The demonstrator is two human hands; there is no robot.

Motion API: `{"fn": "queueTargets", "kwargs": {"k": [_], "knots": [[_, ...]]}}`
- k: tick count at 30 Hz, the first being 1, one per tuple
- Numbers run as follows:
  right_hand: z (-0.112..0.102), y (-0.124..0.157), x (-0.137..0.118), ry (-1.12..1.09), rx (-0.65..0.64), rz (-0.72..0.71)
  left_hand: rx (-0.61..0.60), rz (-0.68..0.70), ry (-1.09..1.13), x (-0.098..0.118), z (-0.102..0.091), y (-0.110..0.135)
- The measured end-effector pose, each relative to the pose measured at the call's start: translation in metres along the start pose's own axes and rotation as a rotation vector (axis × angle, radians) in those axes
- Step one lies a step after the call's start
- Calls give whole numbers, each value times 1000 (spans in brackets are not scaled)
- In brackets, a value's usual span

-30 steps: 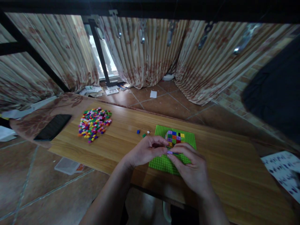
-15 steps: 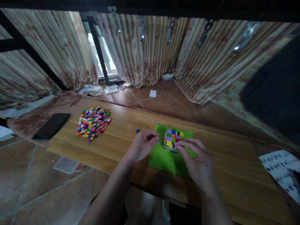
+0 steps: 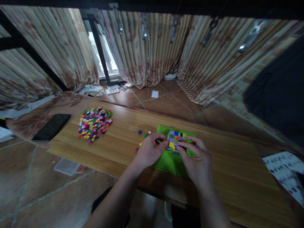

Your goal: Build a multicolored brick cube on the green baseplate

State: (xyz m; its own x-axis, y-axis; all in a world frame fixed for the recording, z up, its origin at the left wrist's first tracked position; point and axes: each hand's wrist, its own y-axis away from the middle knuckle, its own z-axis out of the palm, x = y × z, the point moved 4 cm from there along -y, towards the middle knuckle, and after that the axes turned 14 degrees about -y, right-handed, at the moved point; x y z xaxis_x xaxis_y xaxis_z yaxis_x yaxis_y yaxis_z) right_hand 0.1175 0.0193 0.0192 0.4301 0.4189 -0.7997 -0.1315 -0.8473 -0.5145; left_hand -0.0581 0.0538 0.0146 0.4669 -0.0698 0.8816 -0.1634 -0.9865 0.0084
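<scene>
A low block of toy bricks (image 3: 173,138), its top patterned in many colours, stands on a green studded baseplate (image 3: 166,166). Against the block's left side are the curled fingertips of my left hand (image 3: 152,149), thumb and forefinger bent together on its edge. My right hand (image 3: 197,155) reaches in from the right; its thumb and forefinger pinch a small purple brick (image 3: 176,144) at the block's near edge. The fingers cover part of the block's right side. Left of the baseplate lie a blue brick (image 3: 139,132), a green brick (image 3: 145,136) and a magenta brick (image 3: 136,149).
A heap of mixed bricks (image 3: 95,123) lies on the left of the wooden table (image 3: 118,142). Beyond it is a black tablet-like slab (image 3: 51,127). A printed sheet (image 3: 285,174) lies past the table's right end. Striped curtains (image 3: 152,53) hang behind.
My left hand has moved right, up to the block's left side. Several loose bricks now show beside it, besides the blue one. My right hand has shifted slightly left with the purple brick.
</scene>
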Motion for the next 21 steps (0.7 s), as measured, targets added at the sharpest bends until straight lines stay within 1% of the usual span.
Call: {"fn": "queueTargets", "kwargs": {"k": [4, 8, 11, 13, 15, 17, 19, 21], "knots": [[1, 0, -3, -13, -13, 28, 3, 13, -8, 0, 0, 1], [-1, -2, -4, -41, 3, 74, 5, 8, 5, -1, -2, 0], [-7, -3, 0, -42, 78, 135, 38, -17, 25, -5, -5, -2], [-11, -2, 6, -50, 149, 208, 69, -27, 46, -8, -10, -4], [-11, 0, 14, -90, 191, 299, 101, -48, 89, -12, -16, -5], [-6, 2, 21, -146, 205, 377, 163, -91, 173, -16, -26, -6], [0, 4, 27, -189, 208, 424, 248, -141, 252, -20, -39, -7], [4, 5, 29, -221, 209, 453, 324, -185, 267, -25, -52, -7]]}}
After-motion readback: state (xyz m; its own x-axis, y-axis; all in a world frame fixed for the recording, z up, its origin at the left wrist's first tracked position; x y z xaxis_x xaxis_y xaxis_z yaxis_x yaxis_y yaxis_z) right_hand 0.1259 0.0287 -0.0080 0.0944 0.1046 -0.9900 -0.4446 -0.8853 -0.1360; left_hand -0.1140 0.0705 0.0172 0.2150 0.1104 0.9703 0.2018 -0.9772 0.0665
